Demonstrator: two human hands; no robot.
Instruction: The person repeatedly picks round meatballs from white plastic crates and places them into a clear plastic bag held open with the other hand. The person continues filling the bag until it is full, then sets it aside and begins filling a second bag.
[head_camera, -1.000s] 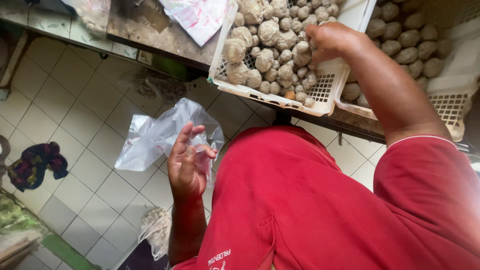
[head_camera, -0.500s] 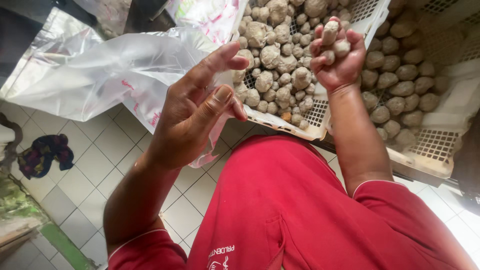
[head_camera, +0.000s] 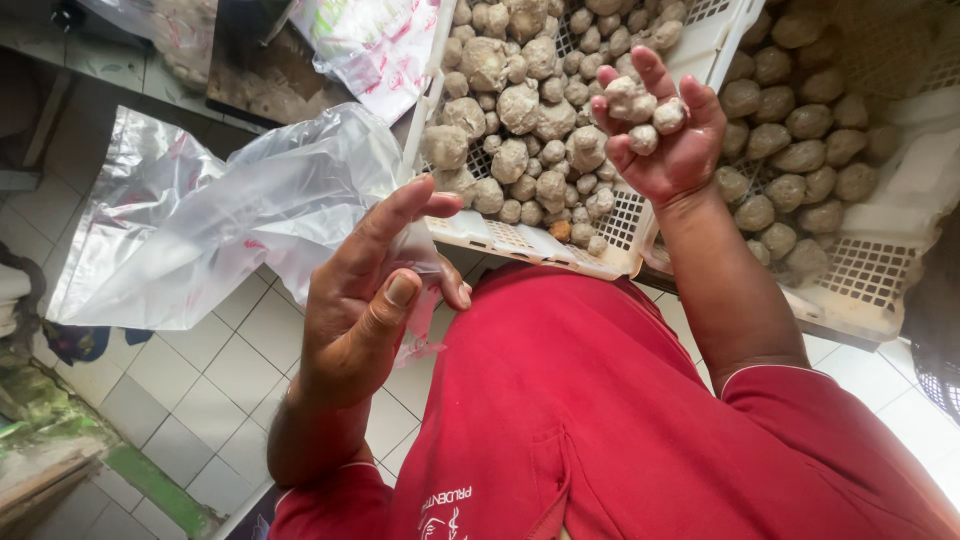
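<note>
My left hand pinches the edge of a clear plastic bag, which billows out to the left above the tiled floor. My right hand is raised palm up and cups several small pale brown balls. It hovers over the near right corner of a white slotted crate heaped with balls of the same kind. A red shirt fills the lower part of the view.
A second white crate of larger brown balls stands to the right. A printed plastic bag lies on the dark counter at the top. White floor tiles and a green-edged ledge show at lower left.
My left hand rose with the plastic bag, which opened out wider. My right hand lifted out of the crate with a handful of balls and turned palm up.
</note>
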